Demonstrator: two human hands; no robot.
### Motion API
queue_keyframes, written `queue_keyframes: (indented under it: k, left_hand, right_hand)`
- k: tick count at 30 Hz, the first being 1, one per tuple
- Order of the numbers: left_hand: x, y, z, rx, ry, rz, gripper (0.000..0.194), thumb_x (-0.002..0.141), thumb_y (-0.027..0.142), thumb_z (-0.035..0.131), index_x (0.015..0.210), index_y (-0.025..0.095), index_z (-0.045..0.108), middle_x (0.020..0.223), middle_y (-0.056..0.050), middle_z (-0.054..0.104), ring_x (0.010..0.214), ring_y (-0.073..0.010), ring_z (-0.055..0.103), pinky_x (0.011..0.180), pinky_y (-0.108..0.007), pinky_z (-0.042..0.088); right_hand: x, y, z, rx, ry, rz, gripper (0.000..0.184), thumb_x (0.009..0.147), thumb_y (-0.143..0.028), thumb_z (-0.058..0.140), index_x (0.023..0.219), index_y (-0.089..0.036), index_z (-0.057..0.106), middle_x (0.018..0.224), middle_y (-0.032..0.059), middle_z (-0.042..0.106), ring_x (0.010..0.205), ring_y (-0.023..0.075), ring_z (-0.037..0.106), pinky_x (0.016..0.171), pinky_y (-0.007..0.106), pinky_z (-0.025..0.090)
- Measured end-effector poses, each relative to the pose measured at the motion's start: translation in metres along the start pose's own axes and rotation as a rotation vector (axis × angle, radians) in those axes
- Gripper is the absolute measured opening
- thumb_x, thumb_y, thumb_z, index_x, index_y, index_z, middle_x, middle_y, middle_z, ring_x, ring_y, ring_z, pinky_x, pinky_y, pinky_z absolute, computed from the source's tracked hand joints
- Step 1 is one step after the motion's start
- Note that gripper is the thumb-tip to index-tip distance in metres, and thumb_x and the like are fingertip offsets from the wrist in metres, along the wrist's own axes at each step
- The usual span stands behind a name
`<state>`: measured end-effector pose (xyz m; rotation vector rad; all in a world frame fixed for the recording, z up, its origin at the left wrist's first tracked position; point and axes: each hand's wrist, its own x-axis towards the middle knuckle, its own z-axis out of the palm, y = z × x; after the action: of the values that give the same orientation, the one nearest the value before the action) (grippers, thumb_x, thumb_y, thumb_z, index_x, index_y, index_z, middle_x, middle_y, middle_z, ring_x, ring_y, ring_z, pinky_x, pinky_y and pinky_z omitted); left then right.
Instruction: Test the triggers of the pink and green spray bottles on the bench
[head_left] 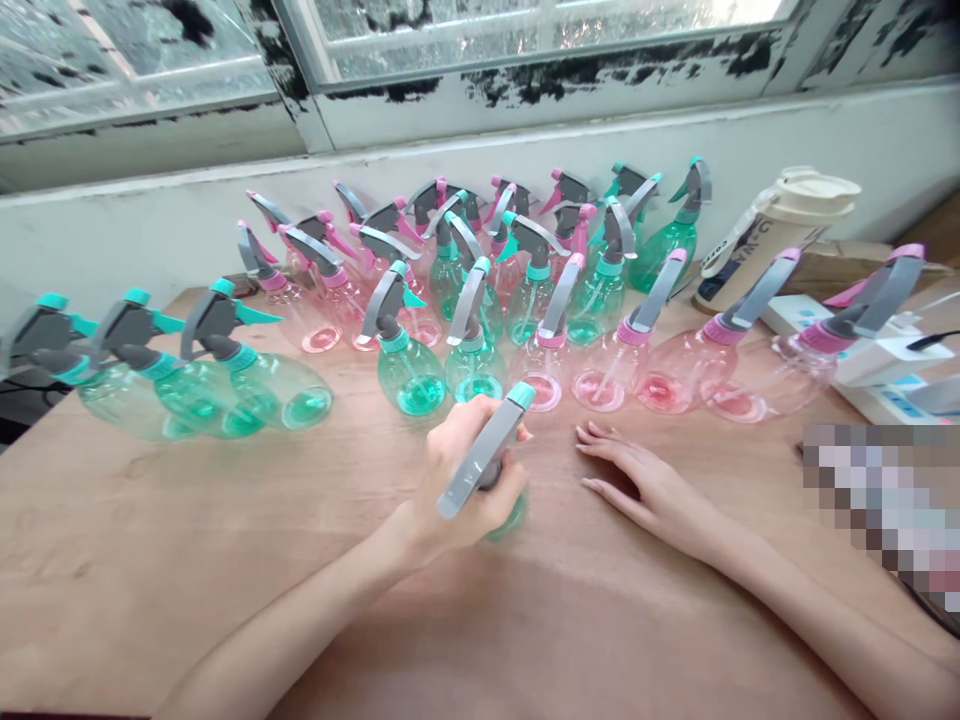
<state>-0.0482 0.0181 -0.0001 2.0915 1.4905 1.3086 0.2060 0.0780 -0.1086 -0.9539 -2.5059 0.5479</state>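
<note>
My left hand point(465, 470) is closed around the neck of a green spray bottle point(487, 450) with a grey trigger head and a teal nozzle. Most of that bottle's body is hidden under the hand; a bit of green shows below the fingers. On the wooden table to the right, my right hand point(645, 490) lies palm down with its fingers stretched out, holding nothing. Just beyond the hands stands a front row of green spray bottles point(411, 380) and pink spray bottles point(609, 375).
Several green spray bottles point(195, 390) stand at the left of the table point(187, 560). More bottles crowd toward the wall. A beige tumbler point(772, 240), white power strips point(892, 350) and a pixelated item point(885, 510) are on the right.
</note>
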Motion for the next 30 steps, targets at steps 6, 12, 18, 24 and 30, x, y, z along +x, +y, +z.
queue_keyframes:
  k: [6,12,18,24,30]
  left_hand:
    - [-0.0022,0.0,0.0008,-0.067,-0.031,-0.071,0.028,0.076,0.01,0.049,0.101,0.017,0.061,0.084,-0.002,0.063,0.058,-0.0104,0.051,0.056,-0.024,0.047]
    - [-0.0057,0.0017,0.002,-0.081,-0.036,-0.117,0.034,0.078,0.011,0.049,0.109,0.017,0.059,0.072,0.002,0.055,0.051,-0.0077,0.04,0.05,-0.021,0.038]
    - [-0.0073,0.0013,0.003,-0.085,-0.025,-0.121,0.03,0.079,0.011,0.048,0.106,0.017,0.06,0.073,0.003,0.051,0.051,-0.0069,0.037,0.05,-0.021,0.037]
    - [-0.0077,0.0003,0.0052,-0.09,-0.008,-0.136,0.029,0.08,0.013,0.049,0.106,0.02,0.058,0.074,0.002,0.053,0.057,-0.0092,0.046,0.054,-0.022,0.042]
    - [-0.0095,-0.0027,0.006,-0.117,-0.015,-0.133,0.03,0.081,0.013,0.05,0.109,0.02,0.058,0.077,-0.001,0.058,0.074,-0.0155,0.062,0.061,-0.024,0.049]
  right_hand:
    - [0.0,-0.0006,-0.001,0.013,-0.003,0.004,0.038,0.099,-0.037,0.049,0.134,-0.023,0.05,0.149,0.011,0.051,0.141,0.0279,0.041,0.115,0.055,0.038]
    - [-0.0011,0.0009,-0.0012,0.007,-0.001,0.013,0.039,0.098,-0.037,0.05,0.135,-0.025,0.049,0.149,0.0107,0.052,0.141,0.0282,0.042,0.114,0.056,0.039]
    - [-0.0015,-0.0002,-0.0017,0.004,0.0,0.008,0.038,0.099,-0.037,0.049,0.135,-0.024,0.049,0.149,0.0103,0.052,0.142,0.0276,0.041,0.115,0.056,0.038]
    - [-0.0013,-0.0009,-0.0021,0.011,0.006,0.008,0.038,0.098,-0.036,0.049,0.134,-0.023,0.051,0.148,0.0107,0.052,0.142,0.0274,0.041,0.115,0.055,0.038]
    - [-0.0007,-0.001,-0.0021,0.036,0.02,0.006,0.039,0.097,-0.035,0.052,0.134,-0.024,0.052,0.147,0.0104,0.054,0.14,0.0285,0.043,0.115,0.055,0.039]
